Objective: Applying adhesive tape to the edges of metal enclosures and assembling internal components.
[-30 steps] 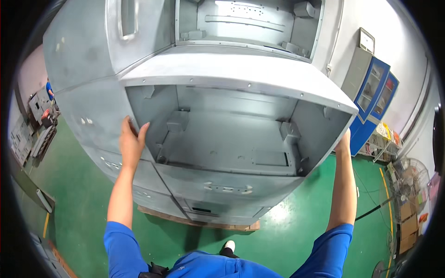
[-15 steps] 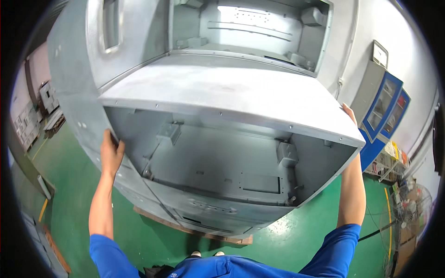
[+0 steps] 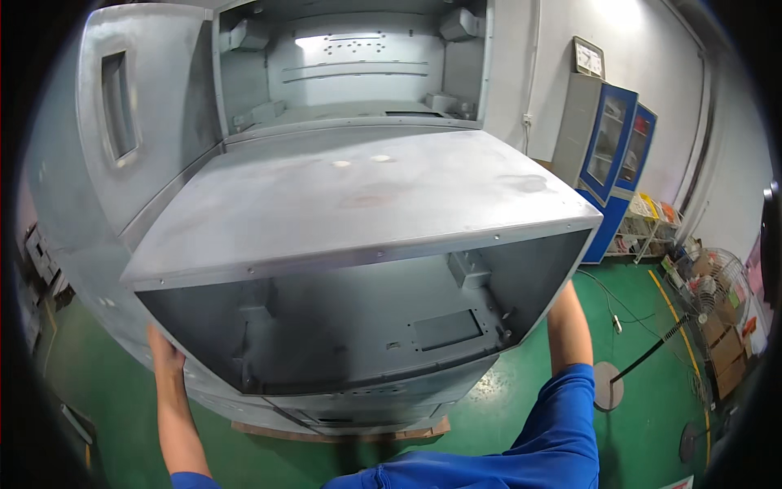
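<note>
A large grey sheet-metal housing [image 3: 358,196] with an open front faces me. Inside it are small box-shaped brackets and a rectangular cutout in the panel. My left hand [image 3: 165,352] grips its lower left side edge, fingers partly behind the metal. On the other side my right forearm [image 3: 568,330] reaches up against the housing's right wall, which hides the right hand and its fingers. Below the housing stands a grey metal base [image 3: 358,416], resting on a wooden pallet [image 3: 342,437].
A similar open metal compartment [image 3: 350,73] rises behind the housing, beside a tall grey panel [image 3: 147,106] with a slot. To the right are a blue-framed cabinet [image 3: 611,147], a standing fan [image 3: 709,285] with its round base, cardboard boxes [image 3: 727,359], and a cable on the green floor.
The housing has turned, its left front corner coming towards me. My left hand has moved lower with it. My right hand has slipped from sight behind the right wall. My view has shifted right.
</note>
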